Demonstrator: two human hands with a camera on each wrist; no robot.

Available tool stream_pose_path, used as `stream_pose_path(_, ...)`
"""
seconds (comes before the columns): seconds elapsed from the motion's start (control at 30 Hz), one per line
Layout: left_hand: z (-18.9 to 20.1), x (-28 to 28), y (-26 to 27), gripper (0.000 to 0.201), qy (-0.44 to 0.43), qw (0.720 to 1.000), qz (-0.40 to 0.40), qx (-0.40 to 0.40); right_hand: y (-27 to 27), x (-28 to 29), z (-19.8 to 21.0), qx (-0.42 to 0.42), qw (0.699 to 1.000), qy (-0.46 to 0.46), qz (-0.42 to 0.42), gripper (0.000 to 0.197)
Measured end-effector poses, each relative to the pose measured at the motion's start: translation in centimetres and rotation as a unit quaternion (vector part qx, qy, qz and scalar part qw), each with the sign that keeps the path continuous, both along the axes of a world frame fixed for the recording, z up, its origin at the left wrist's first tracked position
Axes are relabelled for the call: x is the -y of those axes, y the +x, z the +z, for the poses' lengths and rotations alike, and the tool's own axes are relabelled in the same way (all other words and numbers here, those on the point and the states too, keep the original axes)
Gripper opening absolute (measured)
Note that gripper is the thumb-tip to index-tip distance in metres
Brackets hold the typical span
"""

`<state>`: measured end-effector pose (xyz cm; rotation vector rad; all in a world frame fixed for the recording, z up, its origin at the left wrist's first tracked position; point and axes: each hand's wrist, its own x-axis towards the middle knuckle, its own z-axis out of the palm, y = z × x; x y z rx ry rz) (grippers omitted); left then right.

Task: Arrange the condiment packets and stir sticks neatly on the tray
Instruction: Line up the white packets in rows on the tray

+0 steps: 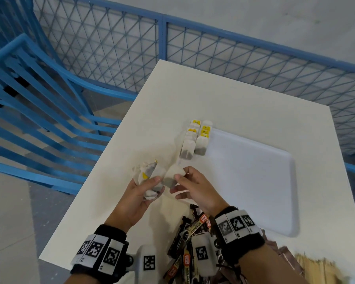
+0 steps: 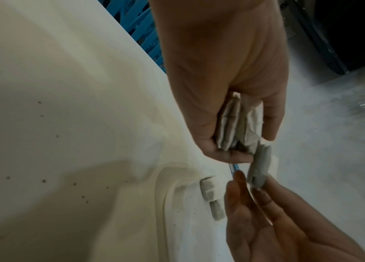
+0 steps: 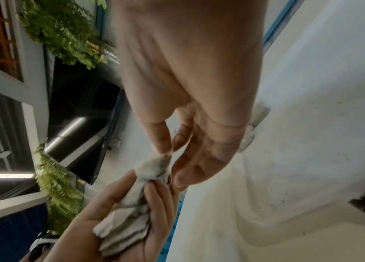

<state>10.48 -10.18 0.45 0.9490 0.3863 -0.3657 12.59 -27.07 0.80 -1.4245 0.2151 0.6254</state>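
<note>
While our left hand (image 1: 138, 193) is gripping a tea bag bunch (image 1: 147, 177) at frame center, our right hand (image 1: 195, 189) is pinching one bag (image 1: 172, 176) w/ thumb & forefinger; tray (image 1: 275, 181) sits right.

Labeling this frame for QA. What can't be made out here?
- Stir sticks: head view, blurred, cut by the bottom edge.
- Coffee sachets: partly behind the right wrist's camera.
- Tea-bag count in left hand: bunched, fingers cover them.
- Tea-bag tag print: too small.
</note>
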Motion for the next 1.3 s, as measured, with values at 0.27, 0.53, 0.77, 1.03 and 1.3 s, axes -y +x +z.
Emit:
stream_pose_path(0.27, -0.3, -0.2, -0.2, 0.042, -0.011, 0.999, 0.024, -0.02, 1.9, 3.8, -0.8, -0.044, 0.973, 0.128, -0.187, 0.017)
stream_pose_path(0.53, -0.4, 0.0, -0.2, 0.028, 0.004, 1.0, 0.014, -0.018, 5.0, 5.7, -3.2, 0.002, 0.971, -0.071, -0.228, 0.013)
stream_pose_path(0.77, -0.1, -0.2, -0.1, 0.031, 0.011, 1.0, 0.012, -0.018, 6.6, 5.1, -5.2, 0.029, 0.954, -0.207, -0.215, 0.013)
stream_pose_path(1.03, -0.4, -0.2, -0.2, 0.037, 0.014, 1.0, 0.016, -0.021, 6.9, 4.8, -5.7, 0.049, 0.937, -0.274, -0.21, 0.02)
stream_pose_path(1.3, -0.2, 0.1, -0.1, 0.037, 0.012, 1.0, 0.013, -0.022, 6.8, 4.7, -6.2, 0.078, 0.927, -0.302, -0.21, 0.029)
